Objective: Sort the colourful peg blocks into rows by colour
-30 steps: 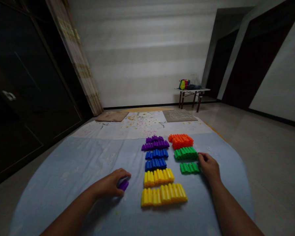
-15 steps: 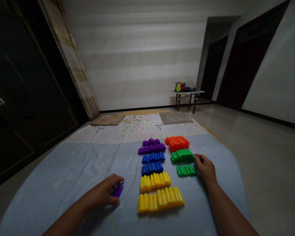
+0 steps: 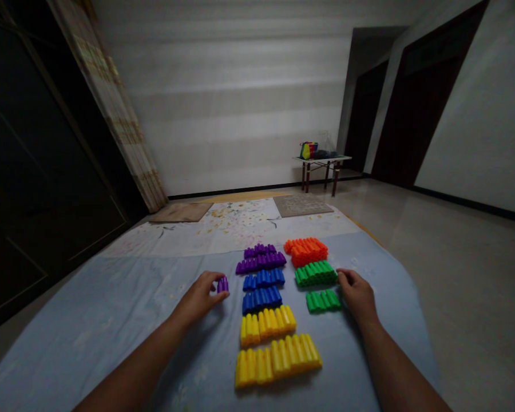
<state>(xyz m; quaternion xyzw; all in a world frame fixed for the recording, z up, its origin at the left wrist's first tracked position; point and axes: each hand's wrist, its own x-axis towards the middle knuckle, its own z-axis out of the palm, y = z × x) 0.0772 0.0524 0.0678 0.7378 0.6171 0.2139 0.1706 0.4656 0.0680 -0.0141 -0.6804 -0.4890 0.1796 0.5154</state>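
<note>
Between the thumb and fingers of my left hand point(image 3: 201, 296) is a small purple ribbed plastic block point(image 3: 222, 285), held just above the blue sheet, left of the rows. My right hand point(image 3: 357, 290) has its thumb and forefinger close together at the right end of the larger green ribbed stack point(image 3: 316, 274); whether anything is pinched there is hidden. A shorter green row point(image 3: 323, 301) lies just in front. To the left run purple rows point(image 3: 261, 262), blue rows point(image 3: 261, 299) and yellow rows point(image 3: 278, 360), with an orange stack point(image 3: 306, 252) behind the green.
The pieces lie on a bed-like surface with a light blue sheet point(image 3: 111, 320). Two mats point(image 3: 182, 212) lie at its far end. Beyond stands a small table point(image 3: 321, 158) with a colourful bag and a clear plastic bag. A curtain point(image 3: 124, 114) hangs at the left.
My left hand has moved forward and right with the purple block, which is now upright and nearer the rows. My right hand stays by the green stack. The view has shifted slightly.
</note>
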